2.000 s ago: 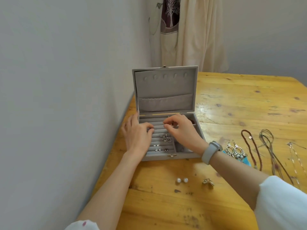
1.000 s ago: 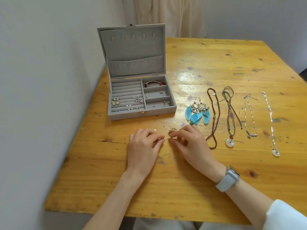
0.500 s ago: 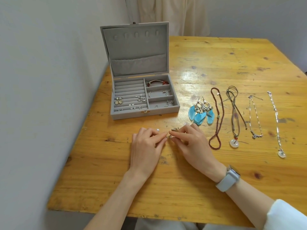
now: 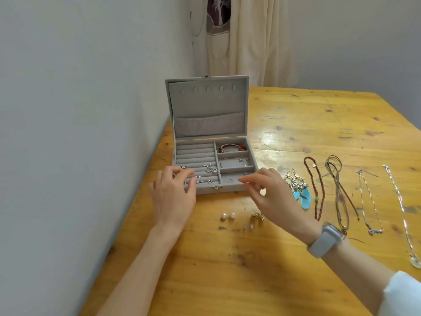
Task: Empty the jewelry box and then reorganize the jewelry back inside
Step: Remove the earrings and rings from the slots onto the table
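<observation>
1. A grey jewelry box (image 4: 208,133) stands open on a wooden table (image 4: 307,124) near the wall, its lid upright.
2. Small silver earrings (image 4: 210,168) sit in the ring rolls on the box's left side; a red-beaded bracelet (image 4: 232,147) and a silver bangle (image 4: 232,161) lie in two right-hand compartments.
3. The left hand (image 4: 174,197) hovers over the box's front-left corner, fingers loosely extended, holding nothing visible.
4. The right hand (image 4: 271,197), a grey watch (image 4: 324,241) on its wrist, reaches toward the front-right compartment with fingers relaxed; whether they pinch anything is hard to tell.
5. Two pearl studs (image 4: 227,216) and small gold pieces (image 4: 257,216) lie on the table in front of the box.
6. Blue feather earrings (image 4: 299,190) and four necklaces, among them a brown bead strand (image 4: 317,188), are laid out to the right.
</observation>
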`<state>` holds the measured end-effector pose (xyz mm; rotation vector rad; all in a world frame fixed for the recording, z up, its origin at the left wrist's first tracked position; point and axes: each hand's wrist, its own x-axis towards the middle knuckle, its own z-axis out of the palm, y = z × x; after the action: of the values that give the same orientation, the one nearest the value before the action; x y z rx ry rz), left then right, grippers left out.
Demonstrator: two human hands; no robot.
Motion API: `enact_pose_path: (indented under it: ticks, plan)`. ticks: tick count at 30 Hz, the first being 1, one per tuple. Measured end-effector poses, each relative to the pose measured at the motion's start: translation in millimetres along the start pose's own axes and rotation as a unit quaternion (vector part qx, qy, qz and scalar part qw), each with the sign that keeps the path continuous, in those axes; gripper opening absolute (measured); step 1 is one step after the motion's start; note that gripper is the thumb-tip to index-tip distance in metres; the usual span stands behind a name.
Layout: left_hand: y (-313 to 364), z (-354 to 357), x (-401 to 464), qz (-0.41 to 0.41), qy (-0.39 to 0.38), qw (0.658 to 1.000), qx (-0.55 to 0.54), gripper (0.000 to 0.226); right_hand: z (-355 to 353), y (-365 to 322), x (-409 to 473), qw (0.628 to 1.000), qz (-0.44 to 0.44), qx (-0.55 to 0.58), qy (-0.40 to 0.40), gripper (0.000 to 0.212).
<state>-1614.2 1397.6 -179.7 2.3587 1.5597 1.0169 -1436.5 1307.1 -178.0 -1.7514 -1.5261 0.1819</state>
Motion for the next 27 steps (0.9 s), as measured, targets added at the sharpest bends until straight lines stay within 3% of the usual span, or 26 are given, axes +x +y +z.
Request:
enact_pose_path:
  ticks: [4, 9, 17, 21, 27]
  plan:
    - [-18.5, -0.1, 37.7, -0.061, -0.096, 0.990, 0.084, 0.031, 27.2, -9.1, 43.5, 0.999, -0.009, -0.019, -0.045, 0.018]
    - [-26.8, 4.5, 57.2, -0.002, -0.185, 0.968, 0.169, 0.033, 64.9, -22.7, 81.5, 0.996, -0.019, -0.046, -0.080, 0.024]
    - [-34.5, 6.1, 59.2, -0.038, -0.117, 0.987, 0.103, 0.020, 94.8, -33.8, 97.5, 0.984, -0.053, -0.094, -0.142, 0.027]
    - [-38.6, 1.8, 60.2, -0.069, -0.066, 0.995, 0.003, 0.008, 96.7, -35.6, 102.2, 0.982, -0.056, -0.089, -0.160, 0.023]
    - [-37.3, -19.0, 58.1, -0.086, -0.007, 0.987, -0.134, 0.008, 98.9, -42.0, 109.5, 0.980, -0.045, -0.058, -0.186, 0.011]
